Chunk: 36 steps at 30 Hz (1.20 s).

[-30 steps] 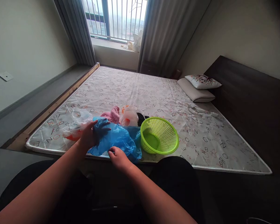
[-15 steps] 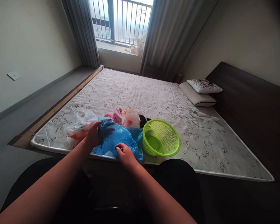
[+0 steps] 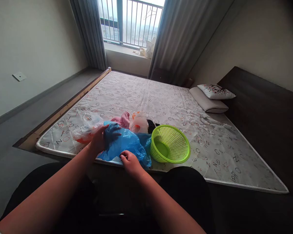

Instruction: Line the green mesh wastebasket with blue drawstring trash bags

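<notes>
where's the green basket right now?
Head view, right of center: the basket sits on the mattress by its near edge, just right of the blue bag and the right hand.

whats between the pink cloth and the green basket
In the head view, a whitish plastic bag with orange marks and a black item lie between the pink cloth and the green basket, with part of the blue bag in front.

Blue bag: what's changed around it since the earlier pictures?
Mainly, the view turned slightly left, so the blue bag and green basket sit further right in the picture. Nothing was visibly grasped or released. The left hand still shows partly through the bag, the right hand stays at its near edge, the basket beside it.
</notes>
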Tool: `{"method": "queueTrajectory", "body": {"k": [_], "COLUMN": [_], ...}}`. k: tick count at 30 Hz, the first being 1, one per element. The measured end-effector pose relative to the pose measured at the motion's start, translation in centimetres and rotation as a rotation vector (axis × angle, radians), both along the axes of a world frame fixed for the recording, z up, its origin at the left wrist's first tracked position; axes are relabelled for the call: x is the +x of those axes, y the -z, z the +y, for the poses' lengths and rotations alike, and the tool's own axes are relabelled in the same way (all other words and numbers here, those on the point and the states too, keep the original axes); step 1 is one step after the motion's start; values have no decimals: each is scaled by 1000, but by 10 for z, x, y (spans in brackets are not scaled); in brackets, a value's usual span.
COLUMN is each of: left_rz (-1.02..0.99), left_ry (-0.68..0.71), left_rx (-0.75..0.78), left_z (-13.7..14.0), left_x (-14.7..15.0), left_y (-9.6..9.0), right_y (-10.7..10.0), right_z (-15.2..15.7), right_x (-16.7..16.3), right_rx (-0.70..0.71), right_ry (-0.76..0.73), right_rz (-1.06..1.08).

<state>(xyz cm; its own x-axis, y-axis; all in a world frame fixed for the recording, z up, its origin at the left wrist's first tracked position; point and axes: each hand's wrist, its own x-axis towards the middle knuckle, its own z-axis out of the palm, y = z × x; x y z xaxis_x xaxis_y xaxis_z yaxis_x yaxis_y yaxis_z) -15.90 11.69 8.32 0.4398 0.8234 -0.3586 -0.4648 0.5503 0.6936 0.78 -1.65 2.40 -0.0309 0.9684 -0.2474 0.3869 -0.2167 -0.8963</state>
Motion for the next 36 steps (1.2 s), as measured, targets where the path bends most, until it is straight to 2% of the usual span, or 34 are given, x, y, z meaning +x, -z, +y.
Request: {"method": "queueTrajectory", "body": {"k": [25,36], "left_rz": [8,82], "left_ry": [38,36], "left_rx": [-11,-35], "left_z": [0,2], "left_x": [8,10], "left_y": [2,9], "right_y": [1,2], "right_z": [-2,-3], "right_x": [3,3], "right_rx": [45,75], "right_ry": [-84,-101], "right_rz": [-32,-25]}}
